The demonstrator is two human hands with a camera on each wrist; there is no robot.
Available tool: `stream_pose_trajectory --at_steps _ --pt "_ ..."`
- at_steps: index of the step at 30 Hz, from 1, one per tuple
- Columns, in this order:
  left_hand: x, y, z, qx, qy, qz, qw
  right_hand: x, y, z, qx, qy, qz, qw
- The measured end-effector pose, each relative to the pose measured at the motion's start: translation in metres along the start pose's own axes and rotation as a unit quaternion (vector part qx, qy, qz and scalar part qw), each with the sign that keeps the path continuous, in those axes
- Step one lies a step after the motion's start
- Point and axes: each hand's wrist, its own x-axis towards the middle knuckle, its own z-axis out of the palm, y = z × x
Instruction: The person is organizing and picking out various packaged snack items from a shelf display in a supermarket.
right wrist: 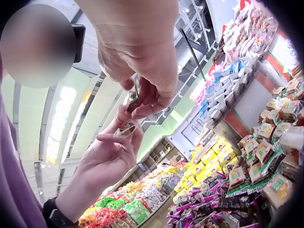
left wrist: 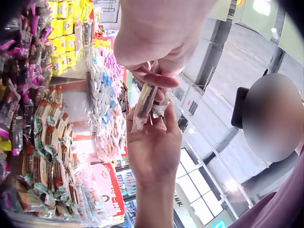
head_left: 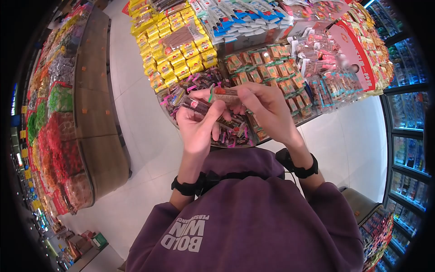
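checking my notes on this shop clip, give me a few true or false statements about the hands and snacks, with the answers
1. The left hand grips a dark wrapped snack stick. True.
2. The right hand holds nothing. False: it pinches an orange-red snack packet.
3. Both hands are above a display of packaged snacks. True.
4. The person wears a green sweatshirt. False: the sweatshirt is purple.
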Motion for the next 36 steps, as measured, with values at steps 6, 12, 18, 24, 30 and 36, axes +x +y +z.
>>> stream_pose_trajectory --at_steps 6,12,18,24,30,36 --pt "-0.004 -0.008 -0.016 0.074 -0.015 0.005 0.997 -0.009 0.013 0.003 -0.062 0.019 -0.076 0.995" --pt "-0.007 -0.017 -0.031 0.171 0.052 -0.077 0.981 -0.027 0.038 -0.035 -0.295 0.143 -0.075 0.942" --pt "-0.008 -0.028 -0.033 0.171 0.058 -0.137 0.974 -0.031 0.085 -0.134 -0.416 0.310 -0.051 0.853" --pt "-0.006 -0.025 -0.026 0.172 0.062 -0.137 0.974 -0.022 0.107 -0.144 -0.429 0.302 -0.101 0.845" --pt "-0.008 -0.026 -0.034 0.167 0.078 -0.133 0.974 -0.021 0.104 -0.131 -0.496 0.300 -0.152 0.800" --pt "-0.008 -0.026 -0.037 0.159 0.094 -0.132 0.974 -0.004 0.073 -0.056 -0.463 0.135 -0.157 0.862"
